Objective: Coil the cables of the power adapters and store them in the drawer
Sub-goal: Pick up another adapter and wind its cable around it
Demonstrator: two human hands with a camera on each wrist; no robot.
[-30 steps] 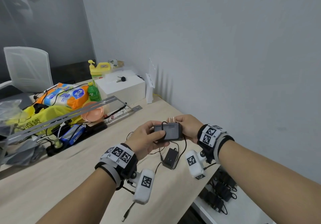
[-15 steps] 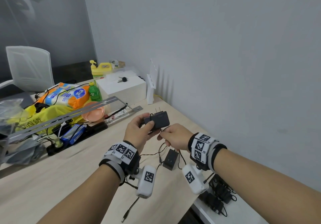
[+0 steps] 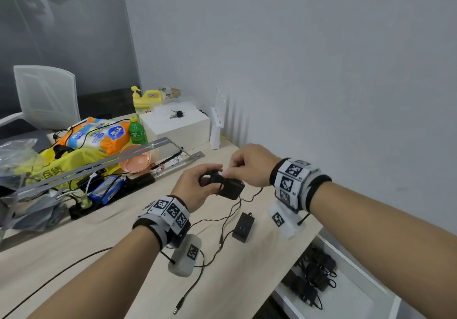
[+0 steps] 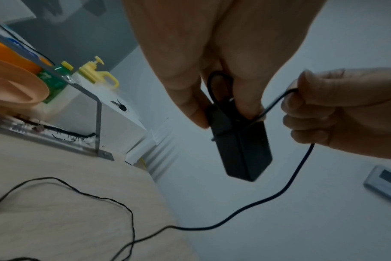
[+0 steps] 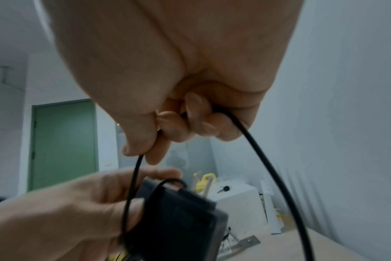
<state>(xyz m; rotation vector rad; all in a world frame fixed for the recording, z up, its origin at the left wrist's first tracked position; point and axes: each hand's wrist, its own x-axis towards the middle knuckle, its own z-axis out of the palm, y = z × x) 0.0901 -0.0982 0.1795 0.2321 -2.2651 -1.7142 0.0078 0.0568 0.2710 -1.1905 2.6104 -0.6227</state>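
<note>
Left hand (image 3: 195, 187) grips my black adapter (image 3: 231, 189) above the worktop (image 3: 103, 234). Right hand (image 3: 249, 164), just beside, pinches its cable (image 4: 299, 169), raised slightly higher.

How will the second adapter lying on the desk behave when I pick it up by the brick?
The second adapter looks small and boxy, so probably light and rigid. Its cable lies in loose curves on the desk, so it likely hangs limp and drags. It runs close to the held adapter's cable, so they might snag.

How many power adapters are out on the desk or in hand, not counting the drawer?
2. One power adapter is gripped by the left hand above the desk; a second adapter lies flat on the desk. Clutter may hide others.
</note>
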